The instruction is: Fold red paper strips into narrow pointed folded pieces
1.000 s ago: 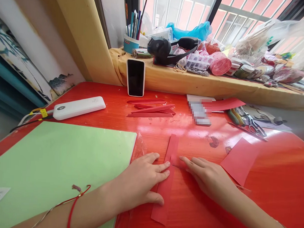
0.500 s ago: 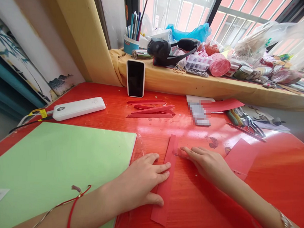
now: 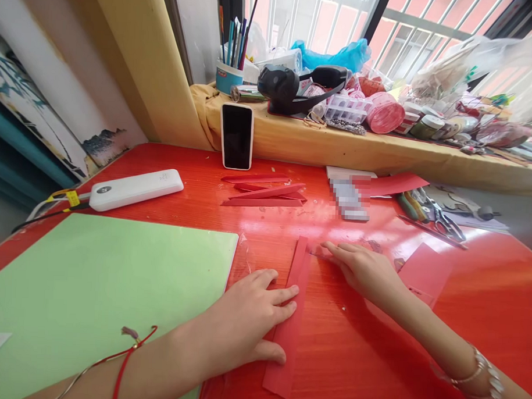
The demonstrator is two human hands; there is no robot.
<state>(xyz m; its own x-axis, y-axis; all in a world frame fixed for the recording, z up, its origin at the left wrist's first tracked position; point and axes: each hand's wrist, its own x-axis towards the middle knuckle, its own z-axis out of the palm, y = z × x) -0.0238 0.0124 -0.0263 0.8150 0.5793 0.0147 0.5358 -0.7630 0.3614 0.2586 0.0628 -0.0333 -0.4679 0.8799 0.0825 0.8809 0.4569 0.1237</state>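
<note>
A long red paper strip, folded along its length, lies upright in my view on the red table. My left hand rests on it with fingers spread, the tips pressing its left side and middle. Close to the strip's upper right edge, my right hand has its fingers together, pointing left. A thin, see-through piece shows at those fingertips; its kind is hard to make out. Under the right wrist lies a red paper piece, partly covered.
A green board covers the left of the table. Several folded red strips lie farther back, before a propped phone. A white power bank stands left; scissors and pliers lie right. The sill holds many craft supplies.
My right hand has shifted slightly up and to the right, away from the strip's edge. The left hand keeps its place on the strip.
</note>
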